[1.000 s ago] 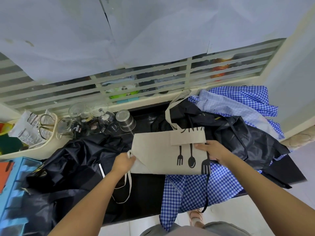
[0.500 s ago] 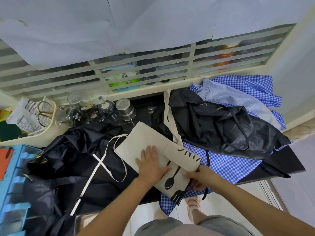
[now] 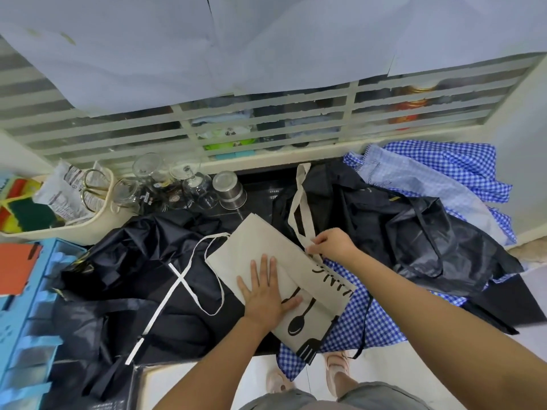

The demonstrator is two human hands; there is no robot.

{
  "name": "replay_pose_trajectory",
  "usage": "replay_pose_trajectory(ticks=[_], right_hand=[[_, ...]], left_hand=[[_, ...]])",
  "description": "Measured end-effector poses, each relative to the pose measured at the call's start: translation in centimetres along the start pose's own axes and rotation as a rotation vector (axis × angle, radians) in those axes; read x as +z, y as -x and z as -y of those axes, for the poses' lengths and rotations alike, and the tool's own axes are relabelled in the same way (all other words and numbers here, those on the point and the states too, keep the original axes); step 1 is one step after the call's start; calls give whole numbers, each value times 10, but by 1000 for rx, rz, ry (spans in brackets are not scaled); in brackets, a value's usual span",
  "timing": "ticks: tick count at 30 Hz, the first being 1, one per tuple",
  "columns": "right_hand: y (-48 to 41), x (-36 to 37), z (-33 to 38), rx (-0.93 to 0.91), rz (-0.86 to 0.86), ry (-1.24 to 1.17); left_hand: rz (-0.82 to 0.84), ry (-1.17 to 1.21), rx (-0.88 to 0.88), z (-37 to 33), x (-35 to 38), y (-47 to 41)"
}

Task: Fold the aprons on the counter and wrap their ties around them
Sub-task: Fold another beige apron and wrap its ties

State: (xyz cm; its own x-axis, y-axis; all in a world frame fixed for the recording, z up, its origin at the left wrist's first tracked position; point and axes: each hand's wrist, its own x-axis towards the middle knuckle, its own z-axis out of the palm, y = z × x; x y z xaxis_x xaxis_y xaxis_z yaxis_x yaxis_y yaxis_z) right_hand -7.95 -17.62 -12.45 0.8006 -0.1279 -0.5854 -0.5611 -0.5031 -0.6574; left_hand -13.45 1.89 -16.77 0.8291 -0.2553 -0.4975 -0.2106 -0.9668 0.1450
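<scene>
Two bare hands work on a beige apron [image 3: 266,253] lying folded and slantwise on the dark counter [image 3: 503,303]; the left hand [image 3: 265,294] lies flat on it, fingers spread and palm down, gripping nothing; the right hand [image 3: 333,244] has its fingertips pinched together on the apron's beige neck strap [image 3: 300,208] at the cloth's upper edge. The apron is plain woven cloth, a long folded rectangle printed with black cutlery shapes, its near end hanging over the counter edge; a thin white tie [image 3: 177,279] loops away from it to the left over a crumpled, glossy black apron [image 3: 118,261]. Under its right side lies a blue gingham apron [image 3: 370,321]; beyond that sits another shiny black apron [image 3: 414,232] in a heap, and more blue checked cloth [image 3: 444,173] behind it. Upturned glasses [image 3: 165,187] and a steel cup [image 3: 229,189] stand by the window ledge; a cream tub [image 3: 74,229] holding scissors sits far left.
</scene>
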Motion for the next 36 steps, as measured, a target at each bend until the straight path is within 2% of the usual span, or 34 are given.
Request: replay_pose_trajectory(ticks=[2, 3, 6, 7, 11, 16, 18, 21, 23, 25, 27, 30, 31, 33, 34, 36], right_hand=[[-4, 1, 4, 13, 67, 45], [-4, 0, 4, 24, 110, -21], [1, -17, 9, 87, 335, -488], [0, -26, 8, 91, 399, -575], [6, -56, 7, 51, 575, -632], [19, -63, 7, 8, 549, -827], [20, -61, 2, 30, 532, -974], [22, -60, -3, 7, 607, -1166], [24, -62, 4, -29, 536, -1133], [25, -71, 17, -77, 359, -1094], [24, -88, 28, -112, 170, -981], [21, -118, 31, -87, -113, -601], [20, -126, 31, -84, -248, -363], [20, -137, 33, -107, -495, 275], [24, -141, 38, -120, -560, 540], [27, -149, 47, -133, -607, 803]], left_hand=[[15, -5, -4, -1, -1, 0], [23, -7, -6, -1, -1, 0], [44, -11, -16, -2, -3, -1], [46, -10, -21, -3, -3, -2], [46, -26, -31, -4, -3, -2], [47, -33, -45, -3, -2, -2], [44, -29, -51, -4, -2, -1], [48, -34, -53, -4, -3, 0], [49, -36, -54, -4, -3, 0], [52, -31, -55, -4, -3, -1], [63, -31, -53, -4, -4, -1], [68, -32, -45, -5, -5, 0], [68, -31, -45, -5, -5, 0], [72, -25, -46, -5, -5, 0], [71, -26, -46, -5, -5, 1], [75, -30, -47, -5, -6, 1]])
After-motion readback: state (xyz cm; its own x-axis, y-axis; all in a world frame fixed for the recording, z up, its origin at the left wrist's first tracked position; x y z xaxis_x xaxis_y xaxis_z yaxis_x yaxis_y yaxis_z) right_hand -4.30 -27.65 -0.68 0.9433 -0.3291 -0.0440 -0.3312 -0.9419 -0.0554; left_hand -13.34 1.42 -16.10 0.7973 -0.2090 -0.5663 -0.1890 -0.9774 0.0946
